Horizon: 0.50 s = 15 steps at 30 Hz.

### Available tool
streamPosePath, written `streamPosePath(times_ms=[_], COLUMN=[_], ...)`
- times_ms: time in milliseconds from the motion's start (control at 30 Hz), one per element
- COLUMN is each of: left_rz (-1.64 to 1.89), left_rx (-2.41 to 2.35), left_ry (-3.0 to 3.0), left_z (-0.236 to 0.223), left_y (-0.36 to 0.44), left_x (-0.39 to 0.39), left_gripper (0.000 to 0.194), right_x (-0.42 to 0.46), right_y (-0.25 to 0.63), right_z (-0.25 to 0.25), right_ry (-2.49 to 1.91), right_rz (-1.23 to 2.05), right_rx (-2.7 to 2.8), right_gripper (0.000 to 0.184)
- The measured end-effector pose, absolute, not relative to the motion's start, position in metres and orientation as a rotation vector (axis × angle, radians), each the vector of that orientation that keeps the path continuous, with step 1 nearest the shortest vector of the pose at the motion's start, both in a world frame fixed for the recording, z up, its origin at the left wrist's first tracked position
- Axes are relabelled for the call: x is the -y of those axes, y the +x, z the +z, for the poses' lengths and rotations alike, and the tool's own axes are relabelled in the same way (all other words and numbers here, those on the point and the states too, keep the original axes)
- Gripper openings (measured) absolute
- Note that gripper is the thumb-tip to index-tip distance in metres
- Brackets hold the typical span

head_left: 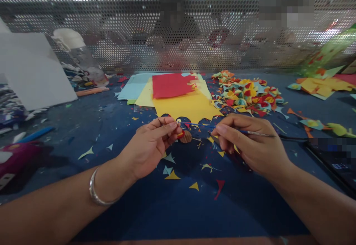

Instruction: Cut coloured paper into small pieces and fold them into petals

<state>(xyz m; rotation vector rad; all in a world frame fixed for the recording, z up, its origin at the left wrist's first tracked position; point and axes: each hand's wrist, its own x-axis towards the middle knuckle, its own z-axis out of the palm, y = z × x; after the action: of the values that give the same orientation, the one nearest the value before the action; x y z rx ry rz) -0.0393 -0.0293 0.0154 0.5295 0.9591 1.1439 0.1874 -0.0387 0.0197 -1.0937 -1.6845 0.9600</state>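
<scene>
My left hand (155, 144), with a silver bangle at the wrist, is closed in a pinch on a small pale piece (178, 120) at the tip of a thin blue stick (200, 124). My right hand (247, 141) grips that stick, its clear far end passing behind the fingers to the right. Under my left fingertips show a red and yellow bit (181, 134) and a round brown wooden-looking piece (186, 137); whether the hand touches them I cannot tell. Something dark shows beneath my right hand, mostly hidden. Paper scraps (172, 175) lie below on the dark blue table.
Stacked coloured sheets (175, 85) lie ahead. A heap of small paper pieces (250, 94) is right of them. A phone-like device (330, 167) lies at right, a purple object (19, 159) at left, a bottle (80, 57) behind. A perforated metal screen (133, 26) closes the back.
</scene>
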Motion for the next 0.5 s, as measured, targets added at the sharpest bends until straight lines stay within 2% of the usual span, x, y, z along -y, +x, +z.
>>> streamPosePath(times_ms=[367, 500], left_rz=[1.115, 1.108], left_rx=[-0.919, -0.914], left_ry=[0.592, 0.637], left_z=[0.0149, 0.0154], left_y=[-0.04, -0.0396], left_x=[0.0337, 0.034], left_gripper=[0.009, 0.014], right_x=[0.0393, 0.0398], right_y=[0.1851, 0.184], right_z=[0.023, 0.0255], right_ry=[-1.112, -1.092], right_rz=[0.906, 0.883], right_rx=[1.765, 1.792], right_gripper=[0.03, 0.032])
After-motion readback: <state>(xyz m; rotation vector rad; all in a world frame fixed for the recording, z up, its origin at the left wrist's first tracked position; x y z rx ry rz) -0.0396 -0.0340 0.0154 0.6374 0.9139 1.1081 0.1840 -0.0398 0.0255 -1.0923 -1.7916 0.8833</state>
